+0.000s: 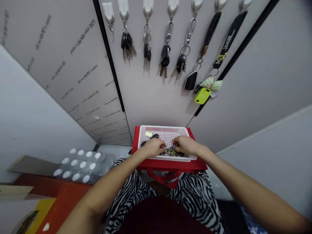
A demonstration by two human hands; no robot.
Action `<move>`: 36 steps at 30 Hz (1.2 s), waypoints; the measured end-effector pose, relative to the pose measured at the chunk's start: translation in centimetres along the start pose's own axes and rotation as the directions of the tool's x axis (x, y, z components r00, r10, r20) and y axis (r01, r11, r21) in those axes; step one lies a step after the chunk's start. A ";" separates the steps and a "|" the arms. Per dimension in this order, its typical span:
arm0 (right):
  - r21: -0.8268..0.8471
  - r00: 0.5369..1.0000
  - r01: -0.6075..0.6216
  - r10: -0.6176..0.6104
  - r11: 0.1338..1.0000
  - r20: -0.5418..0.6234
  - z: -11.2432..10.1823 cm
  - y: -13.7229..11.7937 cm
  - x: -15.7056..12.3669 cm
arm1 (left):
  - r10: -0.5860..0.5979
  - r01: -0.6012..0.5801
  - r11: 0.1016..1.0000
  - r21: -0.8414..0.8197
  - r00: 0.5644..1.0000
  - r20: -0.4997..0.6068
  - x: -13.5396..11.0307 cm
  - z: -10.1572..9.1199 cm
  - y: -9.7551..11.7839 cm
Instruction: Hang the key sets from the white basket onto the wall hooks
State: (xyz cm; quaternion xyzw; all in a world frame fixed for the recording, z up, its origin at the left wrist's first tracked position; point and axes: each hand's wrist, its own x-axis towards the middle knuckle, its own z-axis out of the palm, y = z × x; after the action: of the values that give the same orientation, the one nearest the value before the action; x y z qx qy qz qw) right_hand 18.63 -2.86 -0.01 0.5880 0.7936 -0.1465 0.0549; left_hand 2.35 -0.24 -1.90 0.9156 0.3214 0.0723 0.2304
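A shallow white plastic basket (192,158) with a holed bottom rests on a red bag (168,165) at my lap. Both hands are inside it. My left hand (154,147) has its fingers curled at the near middle of the basket; what they hold, if anything, is hidden. Opposite it, my right hand (184,144) is closed with fingertips pointing down beside a yellow-green and metal keychain (172,151). I cannot tell which hand grips that keychain. Black keys (155,136) and a small pale-yellow piece (148,134) lie at the basket's left side.
On the panel ahead, several white hooks (148,7) carry key bunches (126,41), black straps (230,37) and a lime-green key fob (202,96). The leftmost hook (108,13) holds nothing. Left of me stands a pack of white-capped bottles (83,164) near an orange-red surface (60,198).
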 end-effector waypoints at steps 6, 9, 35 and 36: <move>0.165 0.998 0.021 -0.011 0.986 -0.060 0.4 -0.3 0.0 | -0.118 0.121 0.991 -0.056 0.992 0.056 0.6 -0.1 0.7; 0.474 0.995 0.037 0.011 0.880 -0.097 0.1 -0.1 0.0 | -0.120 0.111 0.968 -0.224 0.992 -0.028 0.9 0.2 0.6; -0.071 0.988 0.129 -0.135 0.989 -0.081 -0.2 -1.3 -0.1 | -0.193 0.185 0.949 -0.257 0.981 -0.007 0.3 0.4 0.3; -0.078 0.986 0.137 -0.143 0.987 -0.080 -0.3 -1.1 -0.1 | -0.190 0.180 0.951 -0.250 0.982 -0.015 0.3 0.4 0.2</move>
State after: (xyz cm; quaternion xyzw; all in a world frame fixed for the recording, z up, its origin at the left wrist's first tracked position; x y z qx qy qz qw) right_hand 17.65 -3.11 0.45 0.5339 0.8394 -0.0963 0.0317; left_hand 2.85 -0.39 -2.18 0.8440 0.3987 0.1078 0.3421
